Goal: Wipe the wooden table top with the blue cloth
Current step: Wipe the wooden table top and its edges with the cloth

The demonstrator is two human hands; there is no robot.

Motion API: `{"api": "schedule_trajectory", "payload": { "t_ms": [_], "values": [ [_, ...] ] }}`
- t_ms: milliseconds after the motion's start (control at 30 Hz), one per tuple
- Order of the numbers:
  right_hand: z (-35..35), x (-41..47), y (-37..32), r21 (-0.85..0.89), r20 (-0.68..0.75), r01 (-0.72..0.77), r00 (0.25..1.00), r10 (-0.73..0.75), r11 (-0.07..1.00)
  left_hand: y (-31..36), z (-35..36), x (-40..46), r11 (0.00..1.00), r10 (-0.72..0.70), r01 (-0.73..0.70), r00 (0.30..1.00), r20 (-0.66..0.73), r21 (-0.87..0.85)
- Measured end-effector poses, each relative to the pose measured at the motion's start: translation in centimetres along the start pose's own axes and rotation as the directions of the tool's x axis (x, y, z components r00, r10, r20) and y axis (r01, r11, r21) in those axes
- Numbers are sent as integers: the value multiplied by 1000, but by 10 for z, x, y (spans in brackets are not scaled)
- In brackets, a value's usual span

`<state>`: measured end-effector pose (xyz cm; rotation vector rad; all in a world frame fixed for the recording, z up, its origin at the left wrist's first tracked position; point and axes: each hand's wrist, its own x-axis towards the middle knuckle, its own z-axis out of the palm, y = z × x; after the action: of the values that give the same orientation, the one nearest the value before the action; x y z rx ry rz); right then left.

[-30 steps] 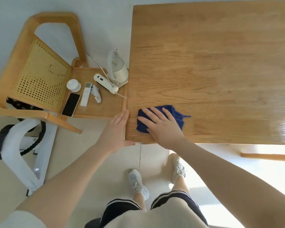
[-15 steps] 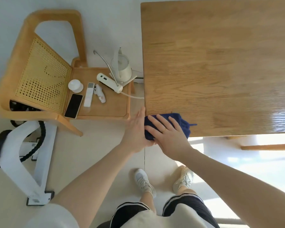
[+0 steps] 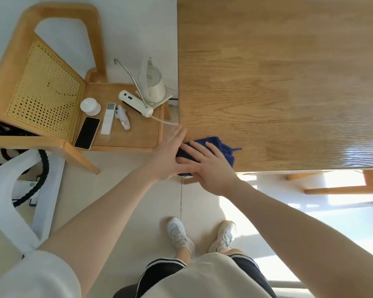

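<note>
The wooden table top (image 3: 278,78) fills the upper right. A dark blue cloth (image 3: 223,148) lies bunched at the table's near left corner, partly hanging over the edge. My right hand (image 3: 209,166) lies flat on the cloth, fingers spread and pointing left. My left hand (image 3: 170,153) is held just off the table's left edge, fingers together, its palm against the cloth at the corner. Part of the cloth is hidden under both hands.
A wooden chair (image 3: 52,87) stands left of the table. On its seat lie a phone (image 3: 87,132), a remote (image 3: 108,118), a white kettle (image 3: 152,82) and other small white items. White equipment (image 3: 13,201) sits on the floor at left. My feet stand below the corner.
The cloth and my right hand slid from on the table to its near left corner. My left hand moved in from the table's edge to meet the cloth there.
</note>
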<state>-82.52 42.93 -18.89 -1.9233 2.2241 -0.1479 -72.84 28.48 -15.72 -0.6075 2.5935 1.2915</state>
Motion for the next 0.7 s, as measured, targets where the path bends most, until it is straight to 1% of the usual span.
{"api": "schedule_trajectory", "payload": {
  "t_ms": [67, 100, 167, 200, 233, 300, 333, 367, 400, 433, 467, 500, 533, 600, 667, 700],
  "values": [
    [-3, -2, 16, -36, -16, 34, 999, -34, 999, 6, 2, -1, 998, 0, 0, 1000, -5, 58],
    [-4, -6, 26, -41, -29, -7, 1000, 6, 999, 9, 4, -2, 995, 5, -5, 1000, -3, 97],
    [-6, -21, 45, -14, -94, -182, 979, 180, 983, 14, 8, -1, 981, 13, -14, 1000, 5, 195],
    [-8, -31, 56, 8, -129, -280, 952, 278, 960, 15, 10, 0, 969, 15, -19, 1000, 19, 248],
    [-8, -40, 66, 37, -164, -378, 911, 378, 925, 16, 13, 2, 954, 11, -24, 999, 43, 298],
    [-10, -52, 78, 121, -230, -562, 786, 574, 818, 16, 19, 6, 921, -2, -30, 997, 83, 387],
    [-12, -52, 77, 146, -245, -627, 726, 642, 765, 17, 23, 8, 905, -8, -27, 997, 82, 425],
    [-12, -48, 71, 151, -242, -662, 695, 677, 734, 17, 26, 9, 891, -10, -22, 998, 66, 454],
    [-10, -44, 62, 141, -209, -651, 716, 666, 746, 19, 27, 10, 880, -9, -13, 999, 45, 474],
    [-8, -40, 51, 111, -173, -579, 789, 589, 808, 20, 28, 10, 876, -7, -5, 1000, 23, 483],
    [-4, -37, 39, 66, -150, -449, 879, 453, 891, 22, 28, 10, 878, -2, 1, 1000, 3, 478],
    [0, -35, 28, 27, -143, -308, 940, 309, 951, 23, 27, 10, 884, 8, -1, 1000, -14, 467],
    [5, -37, 22, 9, -140, -204, 969, 203, 979, 25, 26, 10, 888, 18, -7, 1000, -19, 459],
    [7, -42, 30, -19, -127, -93, 988, 90, 995, 28, 25, 8, 893, 10, -3, 1000, -12, 450],
    [0, -51, 49, -68, -87, -44, 995, 39, 997, 31, 27, 5, 897, -50, 54, 999, -21, 439],
    [-2, -55, 61, -79, -93, -55, 995, 48, 995, 33, 29, 5, 889, -80, 80, 997, -18, 451]
  ]
}}
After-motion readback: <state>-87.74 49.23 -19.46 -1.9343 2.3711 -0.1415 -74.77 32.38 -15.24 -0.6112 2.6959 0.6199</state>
